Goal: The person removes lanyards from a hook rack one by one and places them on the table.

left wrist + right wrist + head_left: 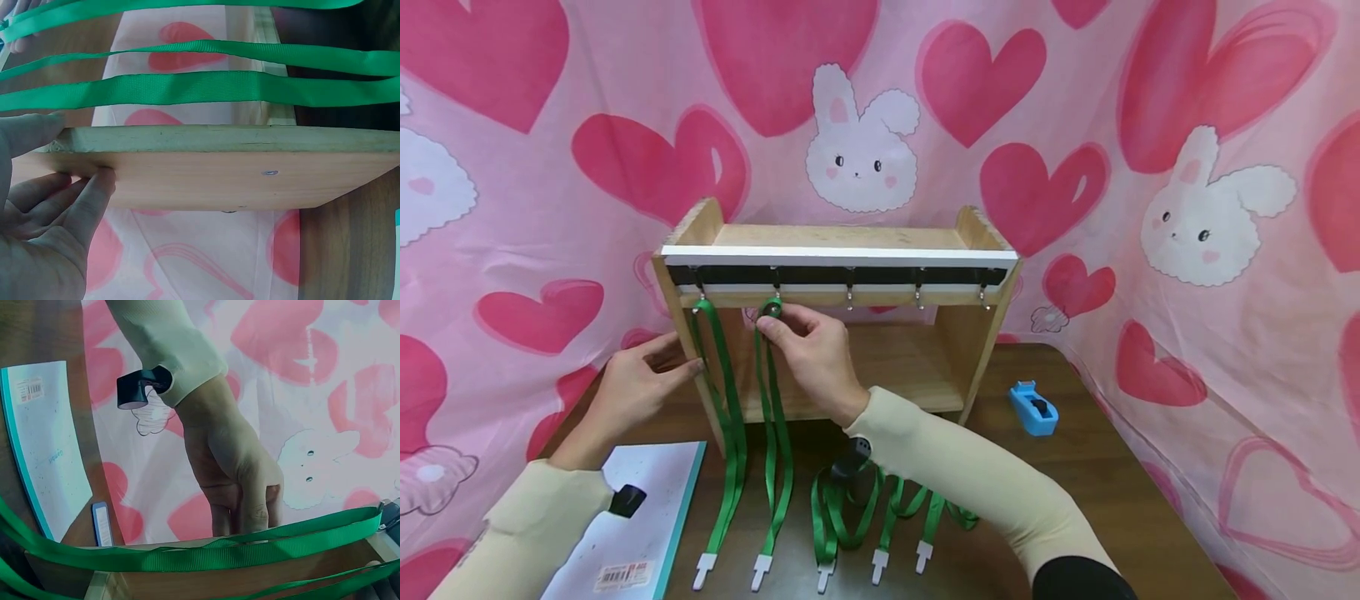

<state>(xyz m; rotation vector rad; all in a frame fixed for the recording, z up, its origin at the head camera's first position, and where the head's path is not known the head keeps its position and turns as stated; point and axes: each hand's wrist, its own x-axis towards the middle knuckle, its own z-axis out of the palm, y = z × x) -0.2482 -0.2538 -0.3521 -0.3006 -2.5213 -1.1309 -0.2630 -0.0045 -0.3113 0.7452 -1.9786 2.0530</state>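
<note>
Head cam: brown tbl [1123,475], pink bkdrop [647,50]; L hand [634,390]: shelf [895,358] grip; R hand [820,358]: lanyard [787,471] pinch

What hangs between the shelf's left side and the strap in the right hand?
One other green strap, on the leftmost hook; the head view shows it left of the pinched strap in the right hand.

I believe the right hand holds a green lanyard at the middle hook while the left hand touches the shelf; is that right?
Not the middle one: the head view shows the right hand holding a green lanyard at the second hook from the left, while the left hand touches the shelf.
</note>
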